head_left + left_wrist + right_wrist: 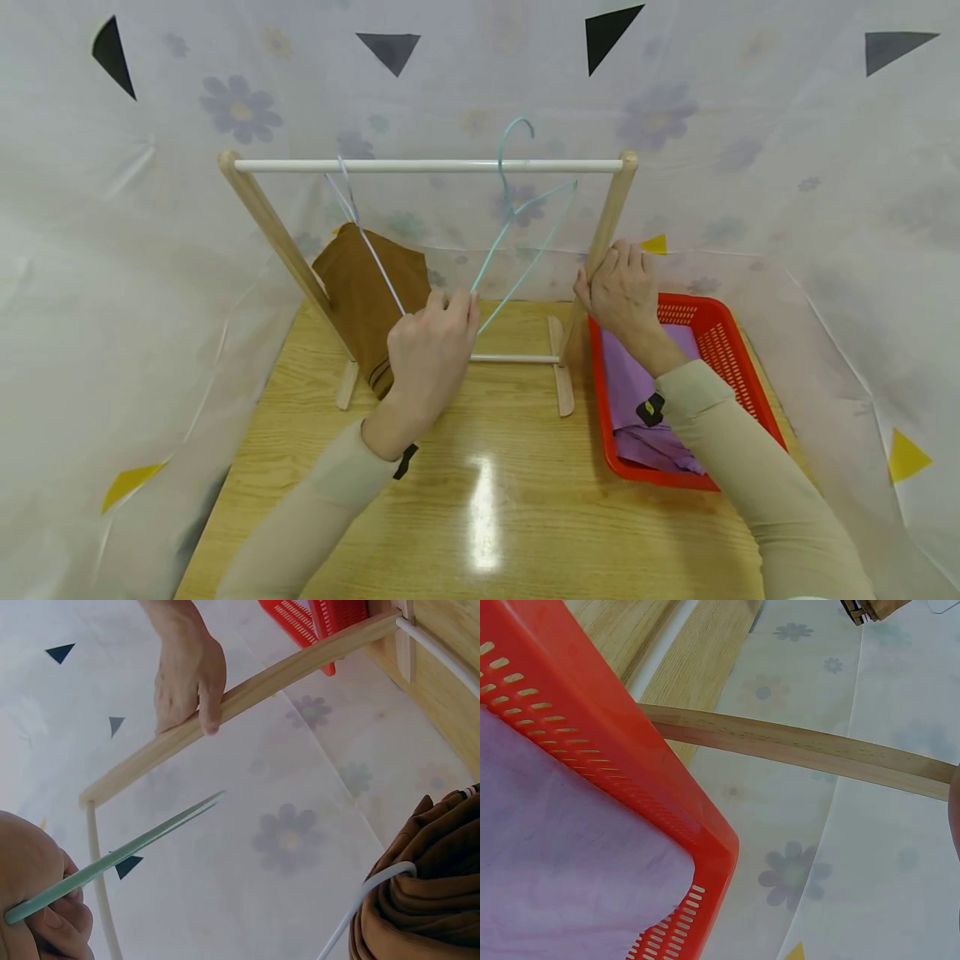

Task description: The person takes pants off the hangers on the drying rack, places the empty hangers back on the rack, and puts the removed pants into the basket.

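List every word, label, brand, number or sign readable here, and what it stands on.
None can be read in any view.
Too small to read: the yellow mark on the small black piece beside the right beige fabric cuff.
No lettering shows on the thin turquoise hanger.

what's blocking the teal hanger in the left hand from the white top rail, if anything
Nothing visible. The teal hanger overlaps the white top rail in the head view; the brown cloth hangs left of it, and the right hand grips the right post.
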Motion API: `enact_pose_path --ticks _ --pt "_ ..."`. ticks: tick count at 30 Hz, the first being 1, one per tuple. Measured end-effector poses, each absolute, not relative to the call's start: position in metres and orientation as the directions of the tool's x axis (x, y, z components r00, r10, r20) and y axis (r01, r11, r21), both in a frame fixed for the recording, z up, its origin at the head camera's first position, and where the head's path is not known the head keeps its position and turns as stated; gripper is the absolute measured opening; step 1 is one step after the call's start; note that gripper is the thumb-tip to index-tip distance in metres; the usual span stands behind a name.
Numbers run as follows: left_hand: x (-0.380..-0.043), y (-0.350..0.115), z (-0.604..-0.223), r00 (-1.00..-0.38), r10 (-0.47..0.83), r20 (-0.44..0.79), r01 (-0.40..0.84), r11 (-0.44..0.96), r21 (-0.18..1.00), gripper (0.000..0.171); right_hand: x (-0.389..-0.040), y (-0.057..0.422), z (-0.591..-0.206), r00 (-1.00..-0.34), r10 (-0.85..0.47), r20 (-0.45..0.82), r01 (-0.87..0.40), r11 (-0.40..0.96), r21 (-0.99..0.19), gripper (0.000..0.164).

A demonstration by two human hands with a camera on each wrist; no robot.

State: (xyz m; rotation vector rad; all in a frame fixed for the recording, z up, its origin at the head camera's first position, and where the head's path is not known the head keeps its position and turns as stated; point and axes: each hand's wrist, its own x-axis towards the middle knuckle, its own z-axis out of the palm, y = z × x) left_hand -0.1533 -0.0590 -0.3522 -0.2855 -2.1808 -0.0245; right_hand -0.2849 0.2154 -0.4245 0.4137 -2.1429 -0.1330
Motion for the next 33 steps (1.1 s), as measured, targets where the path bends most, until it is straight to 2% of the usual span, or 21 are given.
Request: enact_pose_path --ticks 7,25,33 --pt "-0.165 -0.050 -0.346 -0.541 0.241 0.806 0.200 0.968 -0.155 0.045 -0.285 0.215 -0.424 -0.530 -0.341 0.776 -0.242 0.938 0.247 0.046" --pt "-0.180 -0.031 -0.363 -0.624 0.267 0.734 0.236 0.960 -0.148 0.041 -0.286 0.217 -0.427 -0.540 -0.330 0.774 -0.236 0.942 0.237 0.047" --pt "-0.183 -0.023 -0.372 -0.600 0.270 0.753 0.239 0.959 -0.153 0.038 -0.286 0.216 -0.427 -0.528 -0.329 0.782 -0.233 0.943 0.240 0.046"
